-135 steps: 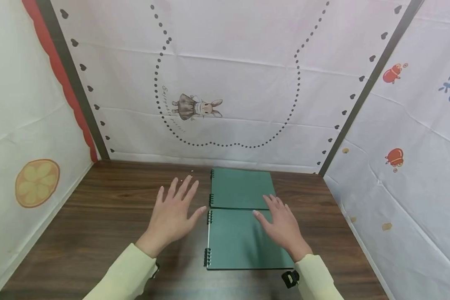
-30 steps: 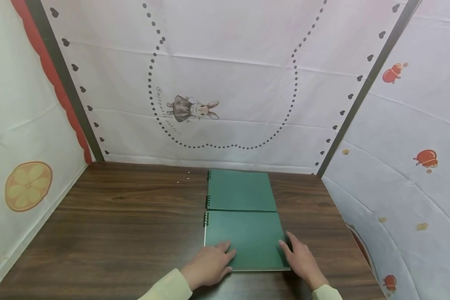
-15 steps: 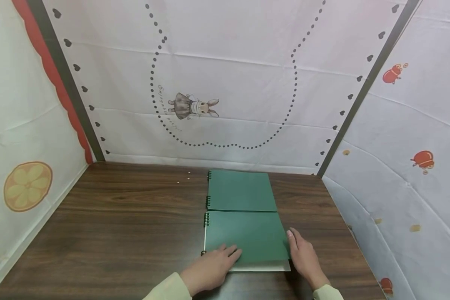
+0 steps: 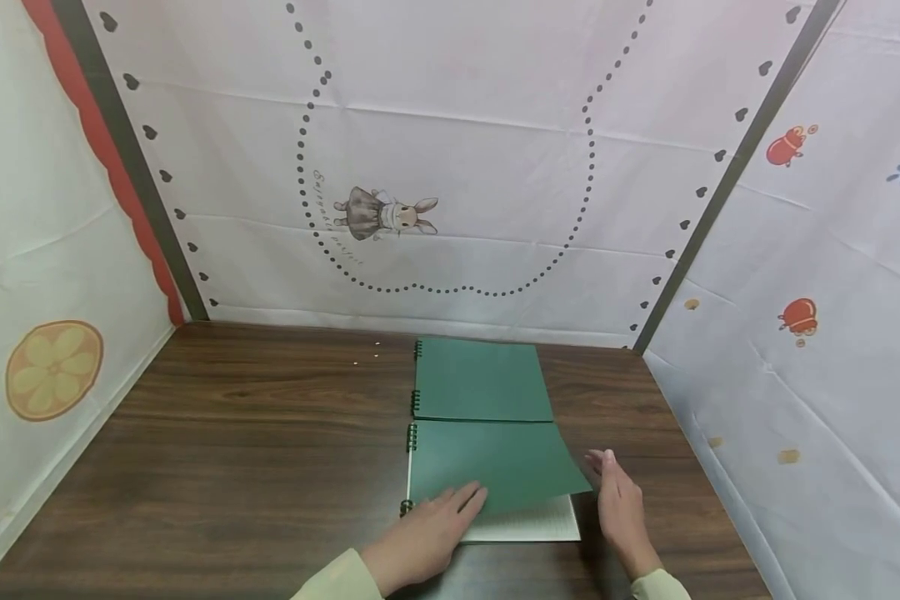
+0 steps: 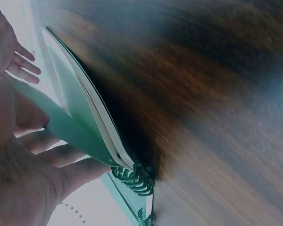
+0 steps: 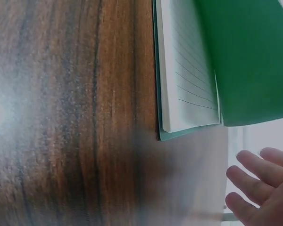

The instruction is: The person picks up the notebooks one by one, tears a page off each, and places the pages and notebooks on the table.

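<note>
Two green spiral notebooks lie end to end on the table. The near notebook (image 4: 487, 458) has its front cover (image 6: 254, 61) tilted up, baring white lined pages (image 6: 188, 89). My left hand (image 4: 427, 533) rests across the cover's lower left part, fingers extended along its outer face, close to the black spiral rings (image 5: 134, 179). To the right of the lifted cover corner is my right hand (image 4: 621, 504), its fingers spread and holding nothing; a gap shows between them and the cover in the right wrist view. The far notebook (image 4: 483, 379) is closed.
The dark wood table (image 4: 270, 467) carries a few tiny white specks (image 4: 377, 356) left of the far notebook. Printed white cloth (image 4: 465, 183) hangs behind the table and along both sides.
The near notebook's cover has risen from flat, exposing its pages. My right hand has come off the cover's edge and shifted slightly right. Earlier, both hands were spread above the table and notebooks.
</note>
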Demonstrator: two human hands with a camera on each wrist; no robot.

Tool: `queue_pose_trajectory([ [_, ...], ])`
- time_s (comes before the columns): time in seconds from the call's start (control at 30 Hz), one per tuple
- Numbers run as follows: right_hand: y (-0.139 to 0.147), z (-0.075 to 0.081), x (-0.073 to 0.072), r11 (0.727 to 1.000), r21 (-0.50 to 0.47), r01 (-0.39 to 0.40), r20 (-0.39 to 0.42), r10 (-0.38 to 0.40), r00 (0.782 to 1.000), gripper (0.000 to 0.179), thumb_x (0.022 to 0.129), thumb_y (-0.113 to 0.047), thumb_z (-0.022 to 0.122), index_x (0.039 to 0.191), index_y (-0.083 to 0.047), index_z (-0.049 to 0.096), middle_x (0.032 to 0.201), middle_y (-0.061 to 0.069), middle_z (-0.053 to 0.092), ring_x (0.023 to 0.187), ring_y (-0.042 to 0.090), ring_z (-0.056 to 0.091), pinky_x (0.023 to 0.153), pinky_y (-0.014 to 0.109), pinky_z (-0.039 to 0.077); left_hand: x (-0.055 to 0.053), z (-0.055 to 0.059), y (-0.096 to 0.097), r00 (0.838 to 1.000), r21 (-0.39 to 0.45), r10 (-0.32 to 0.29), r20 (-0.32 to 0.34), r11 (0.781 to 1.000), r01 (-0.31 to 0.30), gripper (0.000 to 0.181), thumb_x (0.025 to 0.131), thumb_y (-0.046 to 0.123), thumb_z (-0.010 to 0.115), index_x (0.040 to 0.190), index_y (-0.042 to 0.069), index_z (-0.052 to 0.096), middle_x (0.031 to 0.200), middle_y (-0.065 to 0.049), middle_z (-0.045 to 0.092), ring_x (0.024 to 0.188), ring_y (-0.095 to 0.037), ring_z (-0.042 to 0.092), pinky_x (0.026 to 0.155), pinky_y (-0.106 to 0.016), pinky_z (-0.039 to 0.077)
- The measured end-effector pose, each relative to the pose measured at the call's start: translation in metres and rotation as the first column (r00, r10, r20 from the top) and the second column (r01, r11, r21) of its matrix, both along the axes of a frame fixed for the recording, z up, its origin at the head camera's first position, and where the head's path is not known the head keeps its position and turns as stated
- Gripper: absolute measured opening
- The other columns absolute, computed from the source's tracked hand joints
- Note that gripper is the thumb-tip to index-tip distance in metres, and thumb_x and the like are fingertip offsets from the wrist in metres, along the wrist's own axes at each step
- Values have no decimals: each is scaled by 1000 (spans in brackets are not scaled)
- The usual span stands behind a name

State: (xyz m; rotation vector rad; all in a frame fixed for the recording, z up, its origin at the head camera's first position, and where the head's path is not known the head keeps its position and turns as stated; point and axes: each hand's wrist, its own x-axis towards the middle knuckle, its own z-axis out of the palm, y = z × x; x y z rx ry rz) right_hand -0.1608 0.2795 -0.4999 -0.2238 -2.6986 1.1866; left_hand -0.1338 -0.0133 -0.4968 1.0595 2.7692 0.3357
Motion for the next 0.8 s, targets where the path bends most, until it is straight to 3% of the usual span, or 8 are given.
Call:
queue_pose_trajectory([
  [0.17,-2,-2,0,1000,12,6,32,-7,999,70,106,-42,8,130,3,56,132,25,58,124,42,54,105,58,39,3,-1,-1,998,98,48,46,994,-52,69,95,-1,49,155,17,20,161,-6,23,142,-27,38,92,-56,51],
  [0.4,-8,-2,-1,1000,10,-6,78,5,997,70,106,-42,10,132,6,54,135,27,55,128,44,50,106,58,39,4,-2,0,991,209,105,89,970,-121,83,87,-12,48,157,18,13,162,-8,19,144,-28,32,93,-60,48],
  [0.6,-12,-3,-4,999,36,-32,92,29,995,71,106,-43,11,131,6,55,136,25,54,130,42,48,108,56,38,3,-1,1,967,289,143,212,936,-202,95,82,-19,45,157,23,6,163,-7,15,146,-29,27,97,-66,42],
  [0.8,-17,-1,-7,996,70,-48,146,38,989,71,106,-44,12,134,8,52,140,25,51,134,41,44,111,56,34,4,-1,1,937,332,171,305,903,-273,95,78,-23,43,156,23,16,161,-10,20,147,-32,26,101,-68,36],
])
